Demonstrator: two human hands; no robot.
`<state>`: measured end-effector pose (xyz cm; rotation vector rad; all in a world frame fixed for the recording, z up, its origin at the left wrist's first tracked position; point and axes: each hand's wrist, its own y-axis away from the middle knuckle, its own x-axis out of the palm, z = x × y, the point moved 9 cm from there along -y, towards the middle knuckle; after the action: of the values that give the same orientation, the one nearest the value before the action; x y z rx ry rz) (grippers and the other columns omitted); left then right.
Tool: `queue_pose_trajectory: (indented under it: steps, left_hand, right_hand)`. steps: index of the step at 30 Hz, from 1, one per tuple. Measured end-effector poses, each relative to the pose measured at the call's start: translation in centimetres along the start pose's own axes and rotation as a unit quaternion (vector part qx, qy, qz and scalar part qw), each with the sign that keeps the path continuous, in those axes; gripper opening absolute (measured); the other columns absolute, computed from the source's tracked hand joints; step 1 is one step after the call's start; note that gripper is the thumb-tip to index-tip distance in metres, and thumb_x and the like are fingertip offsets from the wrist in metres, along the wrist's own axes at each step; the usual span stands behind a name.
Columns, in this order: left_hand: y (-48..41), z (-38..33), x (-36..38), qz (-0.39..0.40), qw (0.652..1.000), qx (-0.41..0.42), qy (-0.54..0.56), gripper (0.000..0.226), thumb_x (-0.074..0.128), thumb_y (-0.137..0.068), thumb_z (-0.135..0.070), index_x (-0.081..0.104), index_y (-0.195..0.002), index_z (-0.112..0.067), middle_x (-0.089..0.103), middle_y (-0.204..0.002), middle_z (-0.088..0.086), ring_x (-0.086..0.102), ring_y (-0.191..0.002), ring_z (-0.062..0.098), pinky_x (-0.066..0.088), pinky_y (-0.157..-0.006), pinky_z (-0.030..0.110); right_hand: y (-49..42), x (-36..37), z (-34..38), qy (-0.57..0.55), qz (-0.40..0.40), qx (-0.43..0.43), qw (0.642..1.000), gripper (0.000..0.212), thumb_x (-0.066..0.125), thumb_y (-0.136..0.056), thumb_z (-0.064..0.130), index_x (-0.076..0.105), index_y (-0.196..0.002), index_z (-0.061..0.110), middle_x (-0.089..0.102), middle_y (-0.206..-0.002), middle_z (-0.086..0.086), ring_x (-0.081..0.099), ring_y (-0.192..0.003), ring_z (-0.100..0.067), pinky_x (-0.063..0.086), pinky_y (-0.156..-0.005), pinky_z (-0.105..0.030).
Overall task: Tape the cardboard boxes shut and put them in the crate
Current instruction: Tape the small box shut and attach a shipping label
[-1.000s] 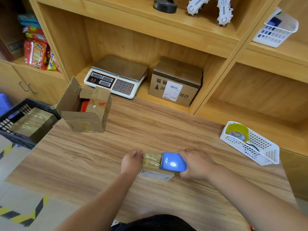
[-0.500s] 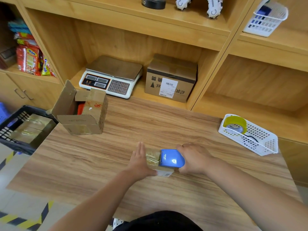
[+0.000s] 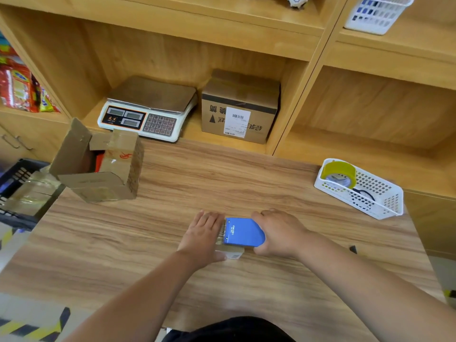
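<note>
R hand (image 3: 278, 233) grips dispenser (image 3: 244, 232) on box (image 3: 230, 250).

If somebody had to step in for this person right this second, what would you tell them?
Left hand lies flat on the small box, holding it down on the table.
Right hand grips the blue tape dispenser on top of it: taping under way.
Black crate, far left, already holds taped boxes.
Left to do: finish and crate this box, then the open box.

Scale (image 3: 148, 112) on shelf (image 3: 193, 131) — snack packets (image 3: 19, 87) left.
</note>
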<state>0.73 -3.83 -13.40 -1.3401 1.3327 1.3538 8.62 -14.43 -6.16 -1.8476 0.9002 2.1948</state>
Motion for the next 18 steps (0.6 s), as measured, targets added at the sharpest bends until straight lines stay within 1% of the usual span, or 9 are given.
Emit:
queue_pose_trajectory:
  steps: [3,6,10,14,16,18]
  left_hand:
    - [0.0,-0.1,-0.1,0.002,1.000,-0.001,-0.019,0.110,0.047,-0.076,-0.073,-0.005,-0.151,-0.011,0.009,-0.157,0.002,0.001,-0.145,0.017,-0.022,-0.110,0.033]
    - [-0.1,-0.2,0.0,0.010,0.999,0.001,-0.036,0.111,0.049,-0.077,-0.072,-0.008,-0.150,-0.011,0.005,-0.159,0.003,-0.001,-0.146,0.017,-0.023,-0.110,0.033]
    - [-0.2,-0.4,0.1,0.014,0.999,0.004,-0.044,0.112,0.051,-0.075,-0.071,-0.003,-0.151,-0.010,0.012,-0.158,0.003,0.006,-0.145,0.016,-0.028,-0.106,0.030]
    - [-0.4,-0.4,0.1,0.022,0.999,-0.003,-0.033,0.111,0.059,-0.071,-0.069,0.007,-0.152,-0.013,0.021,-0.155,0.003,0.014,-0.144,0.016,-0.027,-0.106,0.031]
    - [-0.5,-0.4,0.1,0.027,0.999,-0.005,-0.035,0.110,0.060,-0.070,-0.069,0.009,-0.151,-0.014,0.020,-0.155,0.001,0.013,-0.144,0.015,-0.025,-0.108,0.029]
    - [-0.6,-0.4,0.3,0.029,0.999,-0.008,-0.044,0.109,0.057,-0.071,-0.070,0.008,-0.151,-0.015,0.017,-0.156,0.001,0.010,-0.144,0.014,-0.022,-0.111,0.030]
  right_hand:
    - [0.1,0.3,-0.8,-0.032,0.002,-0.006,0.999,0.046,0.064,-0.066,0.048,0.045,-0.102,0.028,0.055,-0.096,0.004,0.050,-0.094,-0.020,0.030,-0.065,-0.029]
    - [0.3,0.5,-1.6,-0.058,0.004,-0.021,0.998,0.043,0.064,-0.065,0.048,0.042,-0.095,0.029,0.051,-0.089,0.007,0.049,-0.091,-0.019,0.031,-0.063,-0.029]
    - [1.0,1.0,-2.9,-0.089,0.009,-0.038,0.995,0.041,0.065,-0.063,0.049,0.043,-0.093,0.031,0.052,-0.088,0.009,0.049,-0.085,-0.015,0.032,-0.058,-0.027]
    - [1.9,1.4,-5.0,-0.119,0.016,-0.039,0.992,0.040,0.064,-0.061,0.052,0.043,-0.087,0.031,0.051,-0.082,0.012,0.048,-0.079,-0.011,0.038,-0.059,-0.026]
    - [2.5,1.6,-6.2,-0.122,0.018,-0.036,0.992,0.039,0.063,-0.059,0.054,0.041,-0.085,0.034,0.050,-0.080,0.014,0.047,-0.076,-0.009,0.038,-0.059,-0.025]
    - [3.1,2.0,-7.6,-0.122,0.023,-0.030,0.992,0.041,0.061,-0.058,0.056,0.042,-0.086,0.035,0.051,-0.080,0.014,0.048,-0.075,-0.007,0.039,-0.061,-0.025]
